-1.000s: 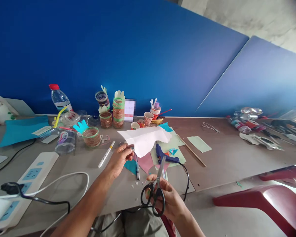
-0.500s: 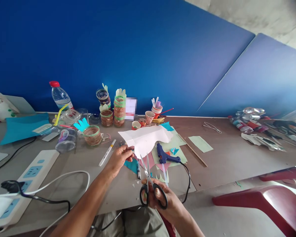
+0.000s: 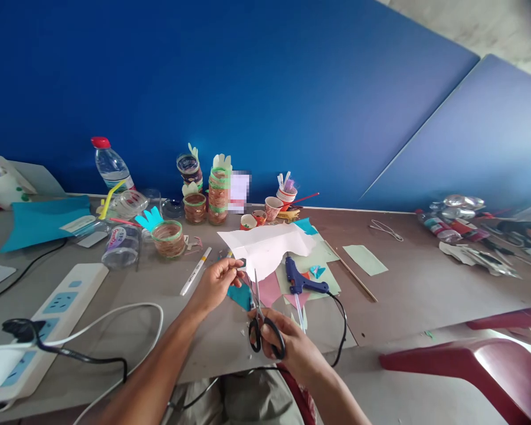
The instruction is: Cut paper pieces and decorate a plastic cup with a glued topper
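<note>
My left hand point(image 3: 220, 282) is closed in a pinch at the lower left edge of a white sheet of paper point(image 3: 269, 248) with an uneven cut outline. A small dark patch shows at those fingertips; I cannot make out what it is. My right hand point(image 3: 287, 339) has its fingers in the black handles of a pair of scissors point(image 3: 257, 313). The blades point away from me, slightly apart, with their tips at the paper's lower edge. Right of the scissors lies a dark blue glue gun point(image 3: 298, 276) with a clear glue stick in it.
Twine-wrapped jars point(image 3: 169, 238) and a red-capped bottle point(image 3: 111, 165) stand at the back left. A white marker point(image 3: 196, 271), pink paper point(image 3: 268, 289), a wooden stick point(image 3: 351, 273) and paper cups point(image 3: 273, 208) lie about. A power strip point(image 3: 66, 313) with cables occupies the left.
My right hand and the scissors have moved up and slightly left, and the blades have come closer together. My left hand stays at the paper's edge. The view has shifted slightly.
</note>
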The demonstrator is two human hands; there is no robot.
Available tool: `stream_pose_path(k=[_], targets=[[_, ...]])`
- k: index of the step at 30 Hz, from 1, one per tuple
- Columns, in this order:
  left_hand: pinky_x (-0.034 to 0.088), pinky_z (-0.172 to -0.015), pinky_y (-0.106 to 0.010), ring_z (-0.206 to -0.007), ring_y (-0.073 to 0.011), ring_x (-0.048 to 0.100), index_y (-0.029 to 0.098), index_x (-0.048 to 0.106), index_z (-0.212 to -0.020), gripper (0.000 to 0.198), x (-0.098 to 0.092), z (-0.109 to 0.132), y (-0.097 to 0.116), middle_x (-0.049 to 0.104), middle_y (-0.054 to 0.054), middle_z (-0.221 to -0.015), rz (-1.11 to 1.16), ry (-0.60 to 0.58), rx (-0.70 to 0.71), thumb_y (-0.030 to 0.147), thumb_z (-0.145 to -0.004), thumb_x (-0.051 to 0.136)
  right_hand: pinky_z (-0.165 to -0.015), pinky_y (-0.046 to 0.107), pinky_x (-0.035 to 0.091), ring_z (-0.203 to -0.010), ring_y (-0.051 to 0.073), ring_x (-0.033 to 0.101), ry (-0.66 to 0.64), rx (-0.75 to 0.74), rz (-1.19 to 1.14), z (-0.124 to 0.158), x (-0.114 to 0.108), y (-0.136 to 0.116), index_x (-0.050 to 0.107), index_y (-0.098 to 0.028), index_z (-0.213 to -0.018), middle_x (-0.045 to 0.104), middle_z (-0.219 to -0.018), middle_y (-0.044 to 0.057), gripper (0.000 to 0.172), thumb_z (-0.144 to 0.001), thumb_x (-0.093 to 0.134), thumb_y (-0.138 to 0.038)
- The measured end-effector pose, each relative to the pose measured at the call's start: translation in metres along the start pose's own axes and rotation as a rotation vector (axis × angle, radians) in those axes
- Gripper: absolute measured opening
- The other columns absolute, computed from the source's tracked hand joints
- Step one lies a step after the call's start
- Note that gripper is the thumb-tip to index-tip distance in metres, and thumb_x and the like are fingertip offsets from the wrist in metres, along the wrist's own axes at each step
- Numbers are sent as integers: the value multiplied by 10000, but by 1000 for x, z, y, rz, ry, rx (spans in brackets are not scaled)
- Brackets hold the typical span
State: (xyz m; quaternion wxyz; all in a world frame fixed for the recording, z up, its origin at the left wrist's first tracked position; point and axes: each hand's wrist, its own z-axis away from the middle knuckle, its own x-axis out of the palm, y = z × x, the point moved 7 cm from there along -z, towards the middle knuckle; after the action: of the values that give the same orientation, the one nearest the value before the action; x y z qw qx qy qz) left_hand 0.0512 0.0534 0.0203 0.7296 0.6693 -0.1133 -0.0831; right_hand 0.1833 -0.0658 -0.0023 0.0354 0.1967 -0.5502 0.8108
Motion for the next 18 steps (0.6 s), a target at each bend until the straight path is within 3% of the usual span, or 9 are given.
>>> stream_pose_path(k=[5, 9, 14, 18], targets=[[480, -713, -315, -705, -170, 627, 182, 683, -844, 401, -5, -3, -7, 676, -29, -757, -36, 59, 0, 561, -772, 575, -507, 228, 203, -525, 50, 358, -21, -5, 40, 3, -4, -8, 627, -136, -1041, 606, -725, 21, 600, -680, 750, -600], [486, -711, -309, -695, -169, 634, 169, 646, -707, 478, -3, -9, -24, 678, -44, -747, 177, 128, -106, 646, -677, 650, -507, 238, 180, -521, 50, 344, -43, -6, 18, 4, -7, -7, 622, -135, -1046, 615, -733, 30, 569, -711, 734, -582], [514, -656, -287, -647, -143, 626, 161, 626, -772, 391, 9, -7, -31, 660, -34, -719, 424, 127, -216, 505, -642, 759, -506, 236, 210, -521, 60, 367, -54, 1, 58, 2, -5, -5, 631, -132, -1034, 622, -725, 35, 608, -682, 736, -617], [517, -635, -281, -713, -173, 647, 185, 631, -798, 276, 5, -8, -31, 668, -27, -750, 289, 157, -167, 423, -688, 716, -498, 232, 219, -508, 60, 373, -54, 16, 72, -3, -8, -5, 635, -138, -1036, 614, -704, 24, 604, -687, 728, -622]])
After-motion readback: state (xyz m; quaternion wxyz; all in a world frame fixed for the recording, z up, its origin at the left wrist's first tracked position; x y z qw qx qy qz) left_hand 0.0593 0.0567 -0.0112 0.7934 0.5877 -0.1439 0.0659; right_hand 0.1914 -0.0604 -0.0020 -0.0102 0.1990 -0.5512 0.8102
